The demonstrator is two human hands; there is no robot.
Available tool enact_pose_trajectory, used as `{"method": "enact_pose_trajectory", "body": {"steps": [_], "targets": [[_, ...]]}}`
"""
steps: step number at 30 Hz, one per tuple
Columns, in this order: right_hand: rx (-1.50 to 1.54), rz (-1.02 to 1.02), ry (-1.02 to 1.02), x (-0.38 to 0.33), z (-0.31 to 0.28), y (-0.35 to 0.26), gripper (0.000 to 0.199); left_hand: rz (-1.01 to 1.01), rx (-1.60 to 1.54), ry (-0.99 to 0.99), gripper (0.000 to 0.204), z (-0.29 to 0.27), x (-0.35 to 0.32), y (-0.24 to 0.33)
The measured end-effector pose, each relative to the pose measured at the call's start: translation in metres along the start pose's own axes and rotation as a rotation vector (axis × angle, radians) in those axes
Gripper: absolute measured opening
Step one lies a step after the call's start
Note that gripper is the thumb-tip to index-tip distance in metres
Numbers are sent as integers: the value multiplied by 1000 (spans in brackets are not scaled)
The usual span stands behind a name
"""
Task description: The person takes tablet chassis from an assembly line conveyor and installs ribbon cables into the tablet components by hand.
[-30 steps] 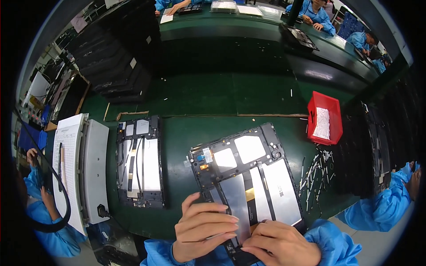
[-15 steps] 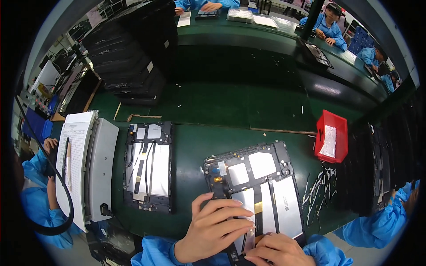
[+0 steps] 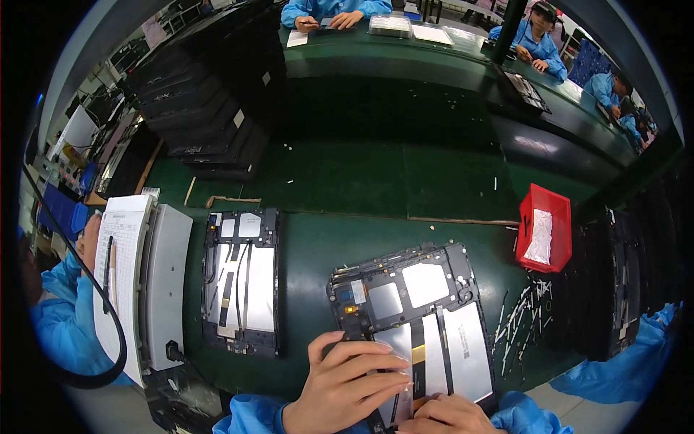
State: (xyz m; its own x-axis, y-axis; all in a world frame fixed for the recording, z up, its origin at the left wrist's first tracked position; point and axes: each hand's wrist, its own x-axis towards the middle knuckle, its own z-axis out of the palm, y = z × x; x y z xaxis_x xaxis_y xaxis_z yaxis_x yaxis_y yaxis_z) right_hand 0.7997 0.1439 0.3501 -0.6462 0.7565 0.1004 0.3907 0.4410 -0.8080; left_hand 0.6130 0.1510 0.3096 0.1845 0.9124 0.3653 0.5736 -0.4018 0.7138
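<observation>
An opened tablet [image 3: 466,340], black-framed with silver plates and dark ribbon cables, lies tilted in front of me; more black edges show under its far side. My left hand [image 3: 347,383] reaches across its left part, fingers stretched out and resting on it near a shiny strip [image 3: 401,409]; the thumb is hidden. At the near edge, my right hand [image 3: 452,416] has its fingers curled down beside that strip. What they pinch, if anything, is hidden. A second opened tablet [image 3: 242,282] lies flat to the left, apart from both hands.
A red bin [image 3: 565,224] with white material stands at right, above scattered thin strips [image 3: 522,318]. Tall black stacks [image 3: 195,108] rise at far left, others [image 3: 603,289] at right. A clipboard with sheets and pens [image 3: 119,271] leans at left. Co-workers in blue sit around.
The view has shifted slightly, and both hands stay on the tablet, the right a little lower. The person at left has raised a hand beside the clipboard; the person opposite has moved their hands.
</observation>
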Motion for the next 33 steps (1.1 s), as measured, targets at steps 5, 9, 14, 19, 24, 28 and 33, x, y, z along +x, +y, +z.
{"method": "enact_pose_trajectory", "body": {"steps": [5,9,14,19,24,28,33], "targets": [[1,-6,-6,0,-1,1,13,-4,18,3,11,1,-1,1],[-2,-4,-20,-1,-2,0,13,-7,22,6,11,0,0,3],[-5,-10,-16,-1,-2,-1,14,-43,10,10,12,-2,2,6],[-15,-12,-29,-1,-2,0,16,-47,-25,23,11,-1,-1,2],[-1,-5,-32,-1,-2,-1,22,-28,-41,33,17,0,-3,2],[-5,9,-26,-1,-2,-2,27,-133,-107,133,33,10,-6,7],[1,2,-33,-1,-3,0,32,14,-138,203,25,11,-25,-8]]}}
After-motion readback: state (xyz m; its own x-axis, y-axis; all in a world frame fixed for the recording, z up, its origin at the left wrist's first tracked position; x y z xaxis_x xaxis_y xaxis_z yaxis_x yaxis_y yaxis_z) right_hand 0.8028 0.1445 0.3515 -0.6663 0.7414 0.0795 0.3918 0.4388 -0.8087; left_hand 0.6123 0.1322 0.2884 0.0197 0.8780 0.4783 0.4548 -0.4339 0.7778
